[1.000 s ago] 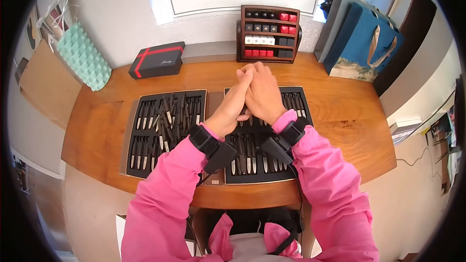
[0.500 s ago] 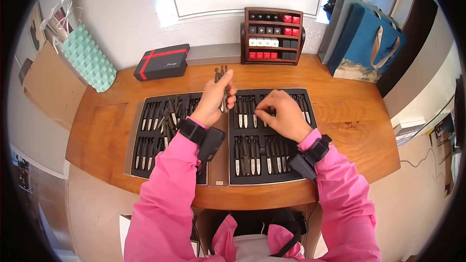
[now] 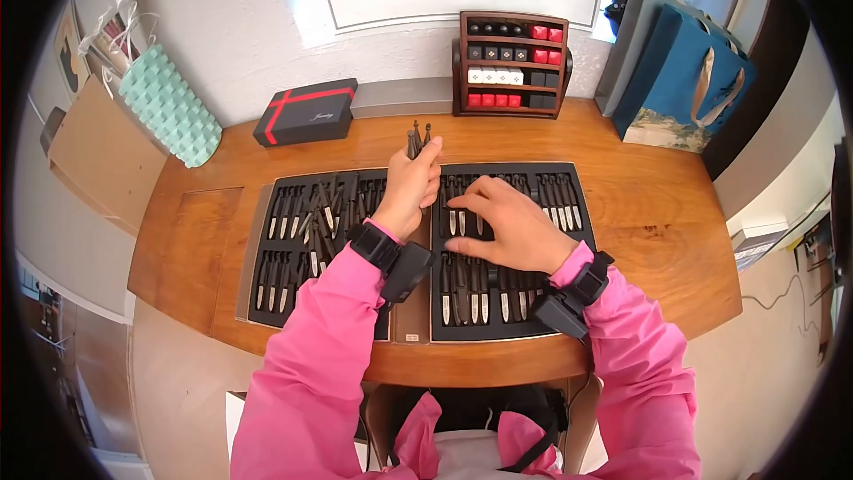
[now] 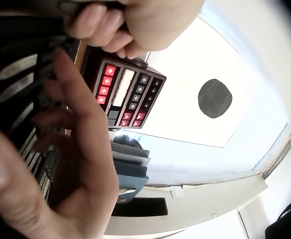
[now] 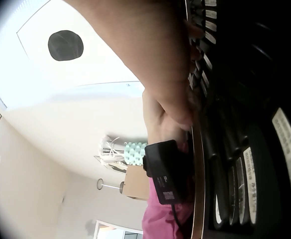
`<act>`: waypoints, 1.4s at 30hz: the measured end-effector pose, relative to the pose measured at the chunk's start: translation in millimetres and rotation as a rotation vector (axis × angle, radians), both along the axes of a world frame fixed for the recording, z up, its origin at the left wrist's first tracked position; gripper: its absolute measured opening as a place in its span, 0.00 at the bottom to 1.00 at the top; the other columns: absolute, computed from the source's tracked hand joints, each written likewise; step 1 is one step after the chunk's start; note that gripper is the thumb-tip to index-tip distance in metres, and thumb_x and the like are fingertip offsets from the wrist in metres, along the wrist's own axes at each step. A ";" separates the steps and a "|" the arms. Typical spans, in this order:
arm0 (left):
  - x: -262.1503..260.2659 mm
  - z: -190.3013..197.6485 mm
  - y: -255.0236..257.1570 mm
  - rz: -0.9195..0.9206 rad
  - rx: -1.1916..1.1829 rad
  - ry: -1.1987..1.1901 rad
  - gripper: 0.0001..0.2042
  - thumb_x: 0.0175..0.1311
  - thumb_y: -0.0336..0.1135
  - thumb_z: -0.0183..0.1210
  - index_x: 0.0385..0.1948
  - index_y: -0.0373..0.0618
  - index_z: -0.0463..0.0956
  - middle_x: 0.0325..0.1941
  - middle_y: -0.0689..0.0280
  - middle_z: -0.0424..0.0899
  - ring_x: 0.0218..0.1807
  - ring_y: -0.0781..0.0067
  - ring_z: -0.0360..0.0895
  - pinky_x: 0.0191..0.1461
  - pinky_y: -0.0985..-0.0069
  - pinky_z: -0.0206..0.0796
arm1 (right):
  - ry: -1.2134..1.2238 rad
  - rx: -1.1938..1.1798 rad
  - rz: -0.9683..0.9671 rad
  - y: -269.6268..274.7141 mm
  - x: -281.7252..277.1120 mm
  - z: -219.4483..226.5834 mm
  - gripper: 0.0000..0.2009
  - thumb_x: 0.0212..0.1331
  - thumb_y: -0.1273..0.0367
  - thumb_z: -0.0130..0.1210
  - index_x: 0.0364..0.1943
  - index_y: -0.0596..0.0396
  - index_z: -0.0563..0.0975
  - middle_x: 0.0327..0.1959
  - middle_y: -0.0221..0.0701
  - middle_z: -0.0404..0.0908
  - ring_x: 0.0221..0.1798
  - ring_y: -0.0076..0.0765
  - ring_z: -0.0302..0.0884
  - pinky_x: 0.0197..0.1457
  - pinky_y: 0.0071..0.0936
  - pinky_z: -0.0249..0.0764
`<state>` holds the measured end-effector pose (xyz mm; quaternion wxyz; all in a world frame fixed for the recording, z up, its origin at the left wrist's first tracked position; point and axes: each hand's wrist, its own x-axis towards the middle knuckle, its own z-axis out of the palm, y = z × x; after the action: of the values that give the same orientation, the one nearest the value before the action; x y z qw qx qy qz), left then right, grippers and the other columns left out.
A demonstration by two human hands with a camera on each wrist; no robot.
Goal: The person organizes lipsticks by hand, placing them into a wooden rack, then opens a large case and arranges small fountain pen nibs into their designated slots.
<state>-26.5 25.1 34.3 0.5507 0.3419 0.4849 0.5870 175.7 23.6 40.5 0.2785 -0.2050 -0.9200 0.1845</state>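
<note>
My left hand (image 3: 412, 188) holds several slender dark rods (image 3: 416, 139) upright in a fist. Their knobbed tops stick out above the thumb, over the gap between two black trays. Over the right tray (image 3: 582, 236), my right hand (image 3: 522, 227) is spread palm down, thumb and forefinger apart, fingertips close to rods lying in its slots. In the left wrist view the right hand (image 4: 88, 149) arches beside rods with pale labelled ends (image 4: 18, 67). The left tray (image 3: 258, 307) has rods in slots and a loose heap of rods (image 3: 320, 218) on top.
Behind the trays stand a black box with red ribbon (image 3: 306, 112) and a wooden rack (image 3: 458, 80) of red, white and black cubes. A blue gift bag (image 3: 684, 80) is at the back right, a mint textured vase (image 3: 169, 102) at the back left.
The hands were clasped together, then parted, showing rods in the left fist. My right hand's fingers have since spread from a gathered pose and shifted toward the right tray's left side.
</note>
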 end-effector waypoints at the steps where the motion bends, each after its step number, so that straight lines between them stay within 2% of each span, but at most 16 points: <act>1: -2.4 -1.2 1.4 0.037 0.014 0.009 0.12 0.73 0.43 0.59 0.35 0.47 0.70 0.18 0.79 0.62 0.13 0.88 0.55 0.15 0.82 0.44 | -0.002 0.021 -0.026 4.0 -0.9 -2.7 0.22 0.60 0.54 0.65 0.49 0.57 0.80 0.43 0.38 0.76 0.51 0.48 0.76 0.54 0.40 0.74; 2: -4.2 -2.0 2.4 0.038 0.011 0.010 0.12 0.73 0.43 0.59 0.35 0.47 0.70 0.18 0.79 0.62 0.13 0.88 0.55 0.15 0.82 0.44 | -0.001 0.018 -0.025 7.1 -2.5 -3.7 0.22 0.60 0.54 0.65 0.49 0.57 0.80 0.43 0.38 0.76 0.51 0.48 0.76 0.54 0.40 0.74; 4: -7.1 -3.2 3.8 0.088 0.024 -0.003 0.12 0.73 0.43 0.59 0.34 0.48 0.70 0.18 0.78 0.63 0.13 0.87 0.56 0.15 0.82 0.44 | -0.098 -0.035 -0.156 12.9 -6.4 -1.8 0.19 0.60 0.57 0.66 0.45 0.57 0.80 0.42 0.38 0.78 0.47 0.49 0.78 0.51 0.40 0.74; 6: -8.0 -8.1 5.4 0.086 0.021 -0.011 0.12 0.72 0.43 0.60 0.34 0.48 0.70 0.18 0.78 0.64 0.13 0.87 0.56 0.15 0.82 0.45 | -0.115 -0.031 -0.183 15.1 -15.8 -0.8 0.20 0.59 0.56 0.66 0.43 0.59 0.78 0.41 0.41 0.79 0.44 0.53 0.80 0.47 0.42 0.75; 8: -6.5 -7.7 5.7 0.083 0.020 -0.020 0.12 0.72 0.43 0.60 0.33 0.48 0.70 0.17 0.78 0.64 0.13 0.87 0.56 0.15 0.82 0.45 | -0.233 -0.125 -0.305 13.1 -29.7 3.0 0.26 0.54 0.54 0.67 0.47 0.62 0.74 0.41 0.46 0.80 0.45 0.55 0.81 0.49 0.44 0.76; 12: -5.8 -8.1 5.3 0.083 0.025 0.001 0.12 0.72 0.43 0.60 0.33 0.49 0.70 0.18 0.78 0.64 0.14 0.87 0.57 0.15 0.82 0.45 | -0.326 -0.217 -0.391 12.0 -49.6 11.9 0.32 0.49 0.53 0.67 0.48 0.66 0.71 0.43 0.52 0.81 0.46 0.59 0.82 0.51 0.46 0.77; 15: -6.9 -8.6 4.8 0.090 0.034 -0.010 0.12 0.72 0.43 0.60 0.33 0.49 0.71 0.18 0.78 0.65 0.14 0.87 0.57 0.16 0.82 0.46 | -0.375 -0.249 -0.387 17.3 -53.5 15.6 0.31 0.47 0.53 0.66 0.46 0.65 0.71 0.44 0.55 0.82 0.47 0.61 0.82 0.51 0.46 0.79; 19: -4.2 -8.7 4.9 0.089 0.022 -0.008 0.12 0.72 0.43 0.60 0.33 0.48 0.71 0.18 0.78 0.65 0.14 0.87 0.57 0.16 0.82 0.46 | -0.406 -0.252 -0.424 18.5 -58.0 17.7 0.29 0.46 0.57 0.66 0.45 0.67 0.69 0.37 0.55 0.83 0.44 0.64 0.83 0.48 0.50 0.80; 22: -2.6 -6.6 3.1 0.101 0.038 -0.004 0.12 0.71 0.43 0.60 0.32 0.47 0.70 0.18 0.76 0.65 0.13 0.87 0.56 0.15 0.80 0.46 | -0.386 -0.133 -0.416 20.8 -64.7 8.2 0.27 0.46 0.61 0.63 0.44 0.69 0.67 0.33 0.55 0.83 0.42 0.66 0.83 0.46 0.52 0.80; 28: -1.8 -5.4 2.4 0.088 0.034 -0.001 0.13 0.71 0.43 0.60 0.35 0.44 0.71 0.19 0.76 0.66 0.13 0.87 0.57 0.15 0.80 0.46 | -0.419 -0.106 -0.464 26.6 -65.0 8.3 0.21 0.52 0.68 0.57 0.44 0.70 0.67 0.32 0.58 0.82 0.40 0.68 0.83 0.46 0.53 0.80; 30: -0.7 -3.6 1.8 0.085 0.030 0.001 0.13 0.71 0.43 0.60 0.35 0.44 0.71 0.19 0.76 0.66 0.13 0.87 0.57 0.15 0.80 0.46 | -0.383 -0.215 -0.515 28.9 -60.3 9.5 0.17 0.55 0.70 0.54 0.45 0.69 0.67 0.34 0.60 0.82 0.42 0.68 0.82 0.48 0.54 0.78; 34: -1.2 -6.2 2.3 0.067 0.035 0.004 0.14 0.70 0.45 0.61 0.36 0.44 0.72 0.19 0.77 0.64 0.14 0.87 0.57 0.15 0.81 0.46 | -0.360 -0.176 -0.545 33.3 -44.0 8.2 0.16 0.59 0.68 0.53 0.45 0.67 0.68 0.36 0.60 0.82 0.45 0.68 0.82 0.50 0.55 0.77; 36: -1.0 -6.1 2.3 0.070 0.028 0.007 0.14 0.70 0.45 0.61 0.36 0.44 0.71 0.19 0.77 0.64 0.14 0.87 0.56 0.15 0.81 0.46 | -0.305 -0.192 -0.538 35.4 -37.5 8.4 0.20 0.57 0.62 0.58 0.44 0.66 0.70 0.35 0.55 0.84 0.43 0.63 0.84 0.47 0.51 0.81; 37: -0.4 -5.2 2.2 0.072 0.023 0.014 0.14 0.70 0.45 0.61 0.36 0.44 0.71 0.19 0.77 0.64 0.13 0.87 0.56 0.15 0.81 0.46 | -0.307 -0.193 -0.540 32.4 -37.3 9.0 0.20 0.57 0.62 0.58 0.44 0.66 0.70 0.35 0.55 0.84 0.43 0.63 0.84 0.47 0.51 0.81; 39: -0.4 -4.9 2.3 0.067 0.022 0.014 0.14 0.70 0.45 0.61 0.36 0.44 0.71 0.19 0.77 0.64 0.13 0.87 0.56 0.15 0.81 0.46 | -0.396 -0.107 -0.542 22.4 -39.8 10.8 0.26 0.53 0.56 0.63 0.44 0.67 0.70 0.35 0.54 0.84 0.43 0.62 0.85 0.48 0.48 0.82; 42: -1.2 -6.2 1.9 0.061 0.026 0.019 0.14 0.70 0.45 0.61 0.36 0.44 0.71 0.19 0.77 0.64 0.14 0.87 0.56 0.15 0.82 0.46 | -0.465 -0.148 -0.569 19.6 -47.4 20.5 0.30 0.47 0.54 0.68 0.44 0.66 0.71 0.35 0.52 0.85 0.43 0.61 0.85 0.48 0.46 0.83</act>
<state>-27.8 27.0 28.0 0.5235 0.3397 0.4929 0.6064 128.2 43.2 61.0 0.0869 -0.5083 -0.8491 0.1142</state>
